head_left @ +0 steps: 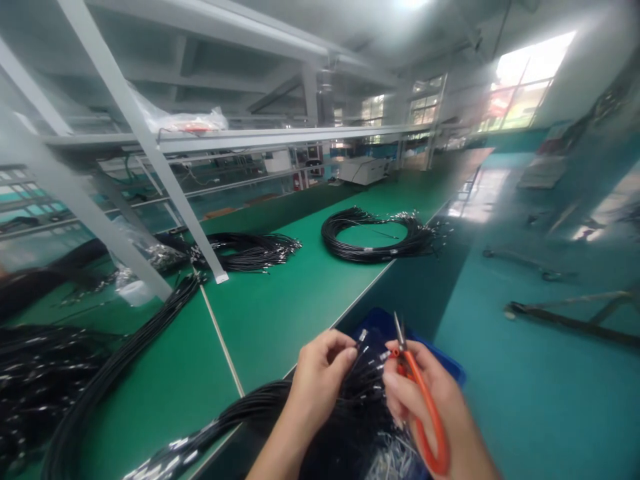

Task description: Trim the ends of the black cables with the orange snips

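Left hand pinches thin black cable with silvery tip; right hand grips orange-handled metal snips, over blue plastic bin. Looks like cable-end work; next move calls for steady pinch.

The floor was teal and glossy, reflecting daylight at the right. A green-topped workbench ran lengthwise into the distance, with a white shelf on slanting-looking uprights above it. A bright, paned window stood above a teal wall band. A ceiling light was lit. The far right was blurred.
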Demonstrator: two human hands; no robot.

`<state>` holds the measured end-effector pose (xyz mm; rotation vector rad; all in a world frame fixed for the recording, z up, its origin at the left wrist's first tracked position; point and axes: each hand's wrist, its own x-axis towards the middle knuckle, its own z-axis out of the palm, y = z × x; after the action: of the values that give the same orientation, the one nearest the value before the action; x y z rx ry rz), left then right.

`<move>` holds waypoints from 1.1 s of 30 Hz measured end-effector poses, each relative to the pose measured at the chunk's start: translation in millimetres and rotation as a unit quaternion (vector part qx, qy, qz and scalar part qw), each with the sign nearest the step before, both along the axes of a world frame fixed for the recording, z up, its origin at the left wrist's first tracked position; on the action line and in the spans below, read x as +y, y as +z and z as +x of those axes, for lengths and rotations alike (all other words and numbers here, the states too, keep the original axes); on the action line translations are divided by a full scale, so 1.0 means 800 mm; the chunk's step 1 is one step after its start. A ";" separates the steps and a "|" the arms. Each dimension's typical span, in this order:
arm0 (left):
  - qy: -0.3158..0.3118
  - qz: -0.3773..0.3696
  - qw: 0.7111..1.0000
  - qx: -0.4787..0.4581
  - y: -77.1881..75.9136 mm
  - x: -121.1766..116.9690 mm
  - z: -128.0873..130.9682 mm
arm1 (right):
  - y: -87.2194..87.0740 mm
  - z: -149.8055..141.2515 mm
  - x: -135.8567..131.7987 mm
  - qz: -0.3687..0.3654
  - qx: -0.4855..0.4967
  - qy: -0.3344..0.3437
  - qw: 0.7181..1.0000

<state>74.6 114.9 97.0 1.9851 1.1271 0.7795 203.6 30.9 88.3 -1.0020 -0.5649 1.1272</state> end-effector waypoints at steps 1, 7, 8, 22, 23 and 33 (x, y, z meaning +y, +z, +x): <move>-0.009 -0.044 0.998 -0.049 0.001 -0.012 -0.006 | -0.001 -0.008 0.002 -0.002 -0.015 -0.019 1.000; -0.010 -0.172 0.969 -0.175 -0.004 -0.044 -0.021 | 0.000 -0.031 0.003 0.009 -0.021 -0.090 0.996; -0.008 -0.168 0.970 -0.173 -0.004 -0.045 -0.021 | 0.000 -0.032 0.003 0.012 -0.016 -0.083 0.996; -0.039 -0.194 0.954 -0.224 -0.015 -0.057 -0.025 | 0.002 -0.044 0.003 -0.002 0.112 0.004 0.994; -0.046 -0.199 0.949 -0.239 -0.016 -0.058 -0.025 | 0.002 -0.046 0.002 -0.007 0.130 0.019 0.991; -0.054 -0.230 0.915 -0.326 -0.007 -0.044 -0.021 | 0.003 -0.056 0.003 0.007 0.158 0.065 0.985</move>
<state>57.8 79.7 91.6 1.2360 0.7026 0.9212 159.1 33.2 90.5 -0.7613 -0.3863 1.3656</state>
